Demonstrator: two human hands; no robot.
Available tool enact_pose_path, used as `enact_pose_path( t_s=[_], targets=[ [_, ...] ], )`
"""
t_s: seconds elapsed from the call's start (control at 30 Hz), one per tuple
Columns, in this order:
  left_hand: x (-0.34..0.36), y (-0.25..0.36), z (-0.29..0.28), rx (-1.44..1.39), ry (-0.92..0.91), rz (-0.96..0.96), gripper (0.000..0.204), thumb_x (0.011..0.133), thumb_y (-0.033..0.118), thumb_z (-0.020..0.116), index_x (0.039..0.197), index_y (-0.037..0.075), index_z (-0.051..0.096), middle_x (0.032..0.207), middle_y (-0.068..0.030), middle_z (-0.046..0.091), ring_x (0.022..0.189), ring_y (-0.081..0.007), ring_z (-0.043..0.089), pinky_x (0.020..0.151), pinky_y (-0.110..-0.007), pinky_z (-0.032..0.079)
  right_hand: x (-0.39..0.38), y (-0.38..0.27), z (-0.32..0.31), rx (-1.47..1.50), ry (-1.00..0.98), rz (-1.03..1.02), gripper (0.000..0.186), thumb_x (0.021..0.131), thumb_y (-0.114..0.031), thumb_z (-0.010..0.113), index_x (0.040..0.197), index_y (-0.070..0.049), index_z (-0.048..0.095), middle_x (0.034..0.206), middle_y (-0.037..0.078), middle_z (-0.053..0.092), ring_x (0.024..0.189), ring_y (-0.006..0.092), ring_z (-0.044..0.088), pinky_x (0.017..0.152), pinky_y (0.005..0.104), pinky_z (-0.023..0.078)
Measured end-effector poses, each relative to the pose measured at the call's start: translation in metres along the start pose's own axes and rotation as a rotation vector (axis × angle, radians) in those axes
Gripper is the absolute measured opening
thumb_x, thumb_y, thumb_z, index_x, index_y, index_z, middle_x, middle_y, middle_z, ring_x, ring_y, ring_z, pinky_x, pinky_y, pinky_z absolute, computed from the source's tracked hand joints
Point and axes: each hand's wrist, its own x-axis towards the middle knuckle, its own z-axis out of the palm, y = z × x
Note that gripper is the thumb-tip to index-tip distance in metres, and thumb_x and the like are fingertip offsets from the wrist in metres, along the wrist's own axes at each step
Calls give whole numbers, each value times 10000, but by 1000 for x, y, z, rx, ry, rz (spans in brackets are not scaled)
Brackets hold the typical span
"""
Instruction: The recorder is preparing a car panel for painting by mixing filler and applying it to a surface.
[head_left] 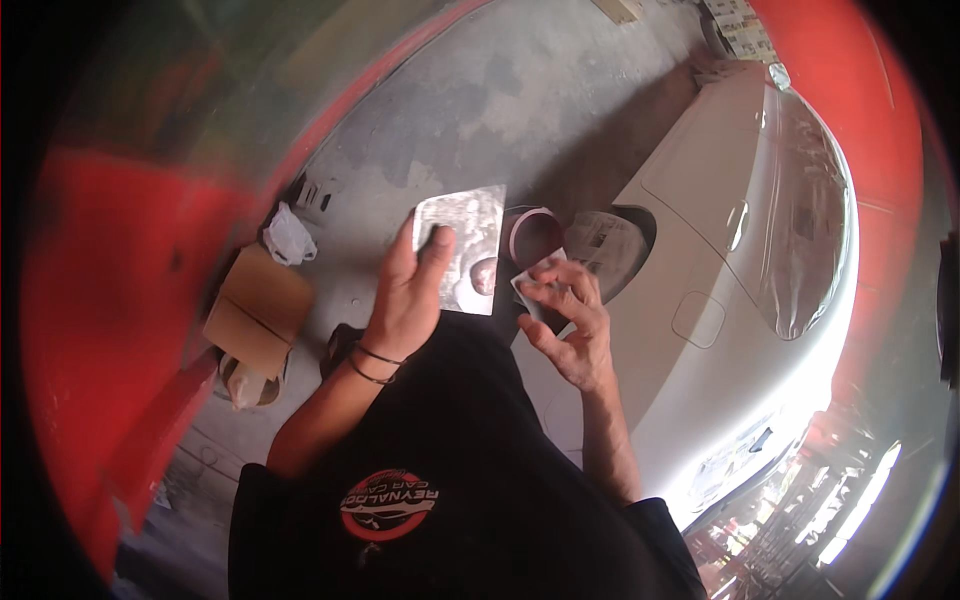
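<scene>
Head view: left hand point(408, 285) is pinching a pale, grey-streaked rectangular plate point(468, 222) before the black shirt point(460, 400), while the right hand's point(580, 335) fingers are curling around a small, flat white piece point(526, 296) beside it! Printed paper point(605, 242) is already filling the glossy white car's point(645, 335) wheel arch point(643, 222); what's left isn't showing.

White car point(680, 240): we saw harsh glare at lower right.
Concrete floor point(420, 120): we saw dark shadow beside the car.
Pale sheet point(475, 222): it looked bright.
Red wall point(110, 270): we saw it curved, blurred.
</scene>
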Motion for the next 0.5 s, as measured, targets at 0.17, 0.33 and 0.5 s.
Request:
enact_pose_path(
  t_s=[0.17,0.33,0.5],
  targets=[
    [139,20,107,417,-204,105,449,1248,352,525,1534,19,615,1178,-258,809,1125,-462,806,922,-479,620,139,33,-99,-155,0,-93,429,839,-137,950,1264,-146,891,1377,36,734,1456,351,601,1237,536,481],
    [279,16,165,418,-186,81,403,1220,297,569,1514,27,630,1115,-257,814,1046,-473,812,852,-484,633,249,86,-155,-122,-84,-99,434,817,-193,969,1242,-159,889,1370,40,727,1453,389,614,1207,568,495],
    [449,1,190,540,-94,45,466,1167,270,652,1495,-57,606,1124,-341,776,1091,-521,783,891,-510,620,383,142,-200,-110,-142,-57,448,821,-199,957,1264,-224,895,1340,13,732,1456,381,621,1213,577,477]
  ],
)
